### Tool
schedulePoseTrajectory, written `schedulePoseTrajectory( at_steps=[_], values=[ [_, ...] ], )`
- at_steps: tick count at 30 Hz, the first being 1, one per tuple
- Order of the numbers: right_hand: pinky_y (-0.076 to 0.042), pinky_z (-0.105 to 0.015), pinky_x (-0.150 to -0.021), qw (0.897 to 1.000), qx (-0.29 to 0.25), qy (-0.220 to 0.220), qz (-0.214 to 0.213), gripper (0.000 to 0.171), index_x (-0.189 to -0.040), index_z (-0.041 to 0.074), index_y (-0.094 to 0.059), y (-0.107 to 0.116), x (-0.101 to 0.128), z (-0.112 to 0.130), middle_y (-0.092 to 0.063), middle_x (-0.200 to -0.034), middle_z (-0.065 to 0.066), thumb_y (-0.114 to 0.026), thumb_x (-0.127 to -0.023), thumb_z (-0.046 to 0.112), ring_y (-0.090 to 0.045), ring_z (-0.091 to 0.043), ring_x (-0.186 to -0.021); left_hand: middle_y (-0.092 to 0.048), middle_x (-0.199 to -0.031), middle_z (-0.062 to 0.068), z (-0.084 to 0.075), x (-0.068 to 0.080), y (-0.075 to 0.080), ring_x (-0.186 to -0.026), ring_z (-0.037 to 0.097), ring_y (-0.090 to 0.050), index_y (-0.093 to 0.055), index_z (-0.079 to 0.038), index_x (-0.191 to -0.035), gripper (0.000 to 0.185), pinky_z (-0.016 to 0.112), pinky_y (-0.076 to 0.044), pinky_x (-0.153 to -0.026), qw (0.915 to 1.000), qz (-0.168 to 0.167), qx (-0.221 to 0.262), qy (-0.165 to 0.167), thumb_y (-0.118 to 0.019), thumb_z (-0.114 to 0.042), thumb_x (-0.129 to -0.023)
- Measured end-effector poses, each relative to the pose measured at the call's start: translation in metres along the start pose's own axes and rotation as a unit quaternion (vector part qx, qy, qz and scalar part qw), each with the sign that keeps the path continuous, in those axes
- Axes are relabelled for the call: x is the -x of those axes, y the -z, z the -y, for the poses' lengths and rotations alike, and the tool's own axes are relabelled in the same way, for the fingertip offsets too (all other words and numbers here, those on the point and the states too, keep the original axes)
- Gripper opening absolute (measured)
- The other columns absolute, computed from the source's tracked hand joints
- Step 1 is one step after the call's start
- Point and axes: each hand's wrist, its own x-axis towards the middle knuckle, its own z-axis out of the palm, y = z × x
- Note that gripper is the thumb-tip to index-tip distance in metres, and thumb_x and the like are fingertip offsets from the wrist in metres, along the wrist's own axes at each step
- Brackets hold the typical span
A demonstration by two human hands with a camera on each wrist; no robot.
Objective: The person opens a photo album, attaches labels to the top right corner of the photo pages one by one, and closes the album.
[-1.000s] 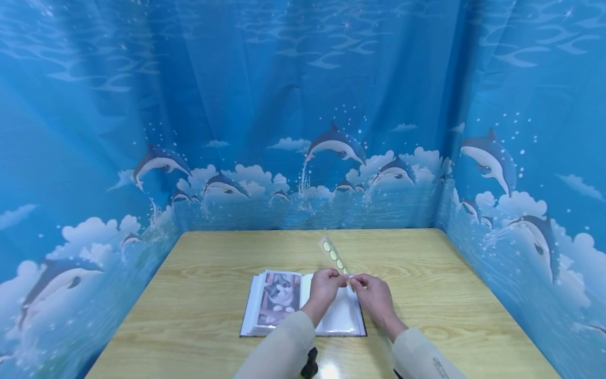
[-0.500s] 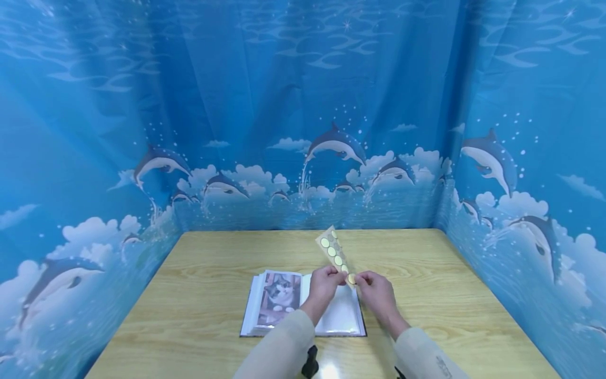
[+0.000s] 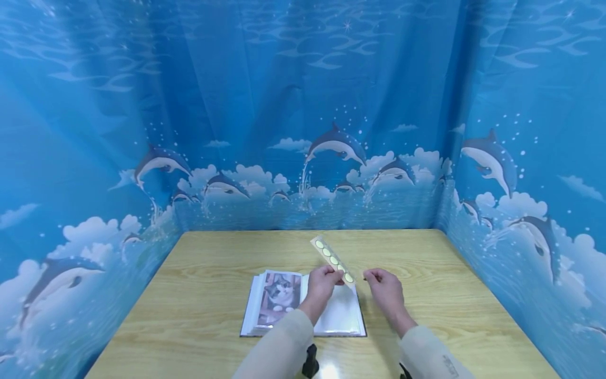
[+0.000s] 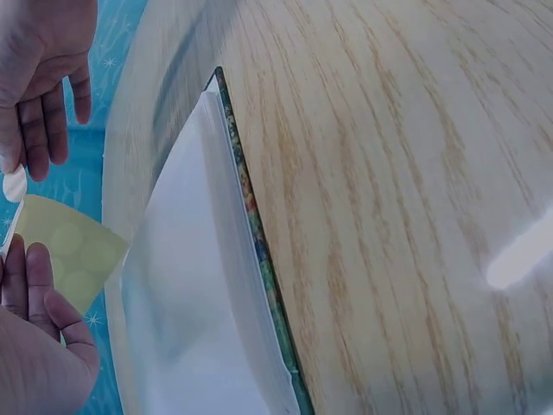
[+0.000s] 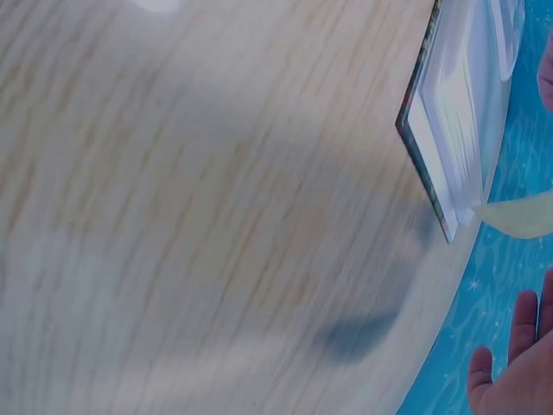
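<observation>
My left hand [image 3: 335, 277] pinches the lower end of a pale yellow sticker strip [image 3: 331, 256] with several round green dots, held slanting up and to the left above an open photo album [image 3: 341, 316]. The left wrist view shows the strip [image 4: 73, 259] between my left hand's fingers [image 4: 39, 285]. My right hand [image 3: 369, 276] is just right of the strip and apart from it. It pinches a small pale round sticker [image 4: 13, 183] at its fingertips. The album's left page holds a cat photo [image 3: 280, 295], and its right sleeve is blank.
The album lies near the front middle of a light wooden table [image 3: 213, 263]. Blue dolphin-print curtains [image 3: 331, 147] close the table in at the back and on both sides. Bare wood lies left, right and behind the album.
My right hand has drawn away to the right from the strip, taking a round sticker with it. The strip has tilted lower and to the left in my left hand.
</observation>
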Motion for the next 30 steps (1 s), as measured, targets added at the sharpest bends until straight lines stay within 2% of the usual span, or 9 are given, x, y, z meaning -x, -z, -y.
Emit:
schedulePoseTrajectory(
  at_steps=[6, 10, 15, 21, 23, 26, 30],
  values=[
    [-0.050, -0.031, -0.074, 1.000, 0.006, -0.002, -0.012, 0.026, -0.108, 0.004, -0.069, 0.011, -0.005, -0.004, -0.069, -0.105, -0.013, -0.058, -0.100, 0.027, -0.059, -0.023, -0.089, -0.073, -0.079, 0.006, 0.005, 0.004, -0.002, -0.074, 0.015, -0.070, -0.072, -0.002, -0.099, 0.013, 0.030, -0.049, -0.073, 0.9998, 0.016, -0.009, 0.001, -0.068, -0.012, -0.091],
    [-0.051, -0.032, -0.075, 1.000, 0.009, -0.004, -0.014, 0.029, -0.111, 0.004, -0.069, 0.015, -0.008, -0.005, -0.069, -0.108, -0.014, -0.058, -0.101, 0.029, -0.060, -0.024, -0.092, -0.074, -0.079, 0.008, 0.008, 0.008, -0.007, -0.073, 0.015, -0.070, -0.071, -0.001, -0.097, 0.012, 0.027, -0.049, -0.067, 0.9982, 0.058, -0.013, 0.008, -0.068, -0.012, -0.091],
    [-0.051, -0.035, -0.080, 1.000, 0.007, -0.013, -0.009, 0.031, -0.113, 0.005, -0.068, 0.019, -0.010, -0.005, -0.067, -0.112, -0.014, -0.056, -0.101, 0.032, -0.059, -0.025, -0.098, -0.074, -0.079, 0.009, 0.013, 0.014, -0.013, -0.070, 0.013, -0.070, -0.072, -0.002, -0.094, 0.012, 0.023, -0.048, -0.061, 0.9918, 0.120, -0.027, 0.035, -0.069, -0.013, -0.091],
    [-0.050, -0.034, -0.079, 1.000, 0.004, -0.009, -0.007, 0.030, -0.112, 0.004, -0.068, 0.019, -0.010, -0.003, -0.067, -0.111, -0.015, -0.057, -0.101, 0.030, -0.058, -0.025, -0.096, -0.072, -0.070, 0.007, 0.016, 0.022, -0.017, -0.061, 0.010, -0.066, -0.067, -0.005, -0.079, 0.012, 0.017, -0.041, -0.051, 0.9805, 0.167, -0.085, 0.059, -0.072, -0.011, -0.089],
    [-0.050, -0.033, -0.078, 1.000, 0.004, -0.008, -0.005, 0.030, -0.112, 0.004, -0.068, 0.017, -0.011, -0.004, -0.067, -0.110, -0.015, -0.057, -0.101, 0.029, -0.058, -0.024, -0.095, -0.070, -0.067, 0.006, 0.016, 0.024, -0.016, -0.057, 0.010, -0.065, -0.066, -0.006, -0.076, 0.014, 0.017, -0.041, -0.048, 0.9786, 0.162, -0.117, 0.047, -0.073, -0.010, -0.088],
    [-0.050, -0.031, -0.078, 1.000, 0.002, -0.008, -0.003, 0.029, -0.111, 0.005, -0.068, 0.015, -0.012, -0.005, -0.068, -0.108, -0.013, -0.058, -0.100, 0.029, -0.058, -0.023, -0.095, -0.067, -0.062, 0.004, 0.014, 0.027, -0.015, -0.053, 0.012, -0.063, -0.068, -0.005, -0.075, 0.014, 0.019, -0.045, -0.051, 0.9723, 0.141, -0.186, 0.002, -0.075, -0.010, -0.086],
    [-0.050, -0.030, -0.076, 1.000, 0.000, -0.005, 0.001, 0.028, -0.111, 0.005, -0.068, 0.012, -0.012, -0.007, -0.068, -0.107, -0.014, -0.059, -0.100, 0.029, -0.058, -0.023, -0.093, -0.064, -0.059, 0.000, 0.011, 0.028, -0.014, -0.051, 0.012, -0.060, -0.073, 0.000, -0.089, 0.017, 0.027, -0.053, -0.070, 0.9545, 0.115, -0.271, -0.047, -0.077, -0.017, -0.084]
  ],
)
